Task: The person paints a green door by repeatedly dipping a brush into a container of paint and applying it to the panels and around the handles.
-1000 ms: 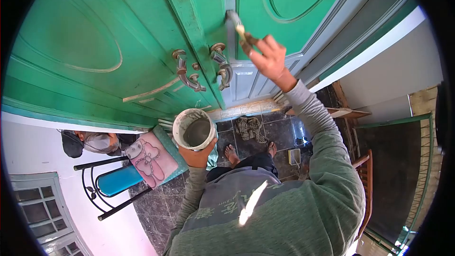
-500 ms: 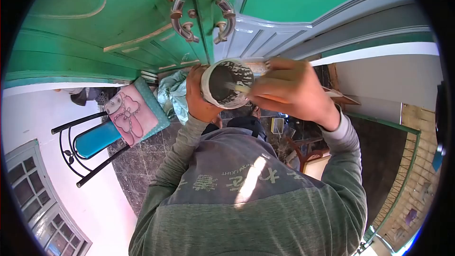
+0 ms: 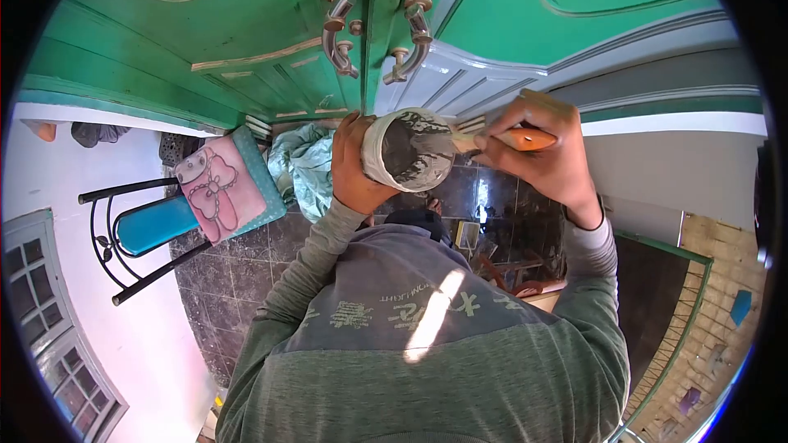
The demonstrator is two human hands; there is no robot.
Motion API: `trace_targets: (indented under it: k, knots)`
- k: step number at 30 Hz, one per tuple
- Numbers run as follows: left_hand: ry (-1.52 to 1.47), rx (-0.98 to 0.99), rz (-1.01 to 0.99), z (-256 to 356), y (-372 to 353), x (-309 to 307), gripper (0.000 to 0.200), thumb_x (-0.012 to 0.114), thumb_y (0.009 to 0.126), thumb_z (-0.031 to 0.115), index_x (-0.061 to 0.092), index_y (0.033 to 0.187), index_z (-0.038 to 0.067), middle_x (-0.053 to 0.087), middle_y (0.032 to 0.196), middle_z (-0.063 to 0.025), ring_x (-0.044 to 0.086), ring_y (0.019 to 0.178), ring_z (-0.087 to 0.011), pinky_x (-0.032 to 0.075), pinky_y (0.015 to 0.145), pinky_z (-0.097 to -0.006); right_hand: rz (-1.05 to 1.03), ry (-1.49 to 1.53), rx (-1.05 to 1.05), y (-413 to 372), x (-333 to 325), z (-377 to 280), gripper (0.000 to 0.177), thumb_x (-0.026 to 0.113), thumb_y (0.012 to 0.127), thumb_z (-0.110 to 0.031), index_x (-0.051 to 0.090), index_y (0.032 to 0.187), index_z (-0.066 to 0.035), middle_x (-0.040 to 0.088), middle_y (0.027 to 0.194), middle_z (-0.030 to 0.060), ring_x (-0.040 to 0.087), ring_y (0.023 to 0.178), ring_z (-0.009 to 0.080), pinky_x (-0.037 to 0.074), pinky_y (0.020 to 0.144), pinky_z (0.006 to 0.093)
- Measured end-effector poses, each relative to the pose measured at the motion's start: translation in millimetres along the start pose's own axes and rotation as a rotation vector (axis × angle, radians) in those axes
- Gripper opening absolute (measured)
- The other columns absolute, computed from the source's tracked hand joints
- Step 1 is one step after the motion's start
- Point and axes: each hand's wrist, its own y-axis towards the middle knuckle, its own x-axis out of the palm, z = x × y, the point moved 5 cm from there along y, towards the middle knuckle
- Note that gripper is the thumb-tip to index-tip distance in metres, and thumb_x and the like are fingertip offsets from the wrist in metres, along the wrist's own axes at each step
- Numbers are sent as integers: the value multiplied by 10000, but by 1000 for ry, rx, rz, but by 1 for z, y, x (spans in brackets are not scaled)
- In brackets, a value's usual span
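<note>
My left hand (image 3: 353,166) is wrapped round the side of a white tub (image 3: 373,156), which is tipped so its open top faces me. Grey paint (image 3: 400,148) lies inside and streaks the inner wall. A paintbrush (image 3: 533,139) with an orange handle is gripped in my right hand (image 3: 552,166). The brush head is right at the tub's right rim. Beyond the tub stands a green double door (image 3: 271,25); the lower part of its right leaf shows a grey painted panel (image 3: 419,86).
Two curved metal door handles (image 3: 338,33) stick out ahead. To the left stands a chair (image 3: 156,234) with a pink cushion (image 3: 215,184), beside a crumpled pale green cloth (image 3: 305,168). A green-framed dark panel (image 3: 657,279) is at the right. Dark tiles (image 3: 238,287) cover the floor.
My right hand has lifted the paintbrush from inside the tub to its right rim and moved up and right. The tub has shifted slightly right, and the view has turned a little.
</note>
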Motion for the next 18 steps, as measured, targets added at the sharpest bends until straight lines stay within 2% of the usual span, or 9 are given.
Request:
trace_targets:
  k: [1,5,12,15,18]
  knots:
    - [-1,-6,1,-2,1,-1,1000,970,556,465,522,1343,42,582,1322,-181,499,1309,-469,424,1085,-568,27,24,73,-5,-2,1,134,826,797,-54,700,835,-30,697,749,68,673,662,144,507,615,278]
    - [-10,-12,-5,-6,5,1,1010,980,525,467,541,1330,45,580,1325,-175,491,1312,-469,420,1086,-567,140,185,327,-29,3,24,143,812,832,-65,688,839,5,722,794,62,666,724,83,517,657,248]
    - [34,3,-22,5,17,11,1010,995,506,420,538,1320,36,576,1302,-189,493,1287,-473,420,1072,-572,332,117,318,-49,0,25,134,803,798,-57,685,814,4,692,769,77,649,693,135,509,658,281]
    - [-36,-79,9,1,15,15,1004,998,505,399,534,1314,27,561,1314,-201,489,1285,-471,421,1067,-567,380,103,289,-50,-8,22,135,801,796,-56,681,805,6,686,751,74,644,692,132,499,647,282]
    - [38,-16,7,9,21,16,1051,1013,517,358,484,1349,-7,583,1268,-198,590,1173,-400,482,996,-481,408,157,289,-53,-12,22,121,787,806,-46,678,806,7,685,743,61,634,703,107,495,653,274]
